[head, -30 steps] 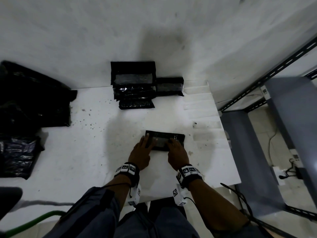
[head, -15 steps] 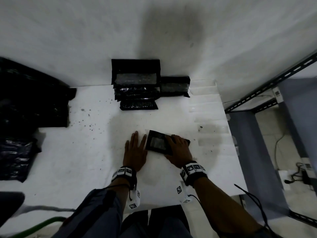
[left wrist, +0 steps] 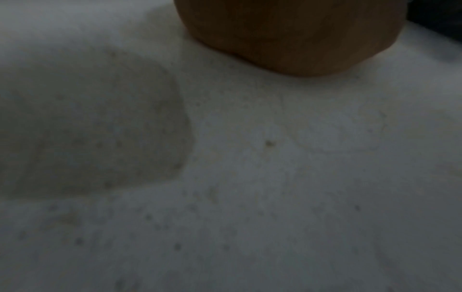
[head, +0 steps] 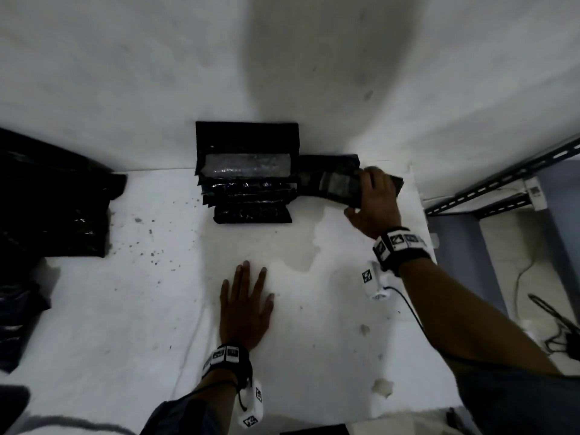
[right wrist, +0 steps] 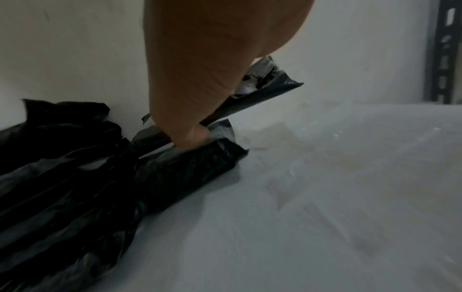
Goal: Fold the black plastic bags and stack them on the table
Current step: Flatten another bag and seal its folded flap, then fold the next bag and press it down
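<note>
Right hand (head: 373, 200) pinching folded bag (head: 340, 186) at table's (head: 125, 309) two o'clock, over small stack (head: 314, 174). Lower flat, align edges, then release. Left hand (head: 246, 309) flat, empty, at six o'clock.

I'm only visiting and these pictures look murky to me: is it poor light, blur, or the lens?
Head view: dim, wall edges bowed by the wide lens, a big shadow above the stacked folded bags. Left wrist view: dark, grainy, soft, the left hand barely in frame. Right wrist view: motion-smeared around the right hand gripping the folded bag.
</note>
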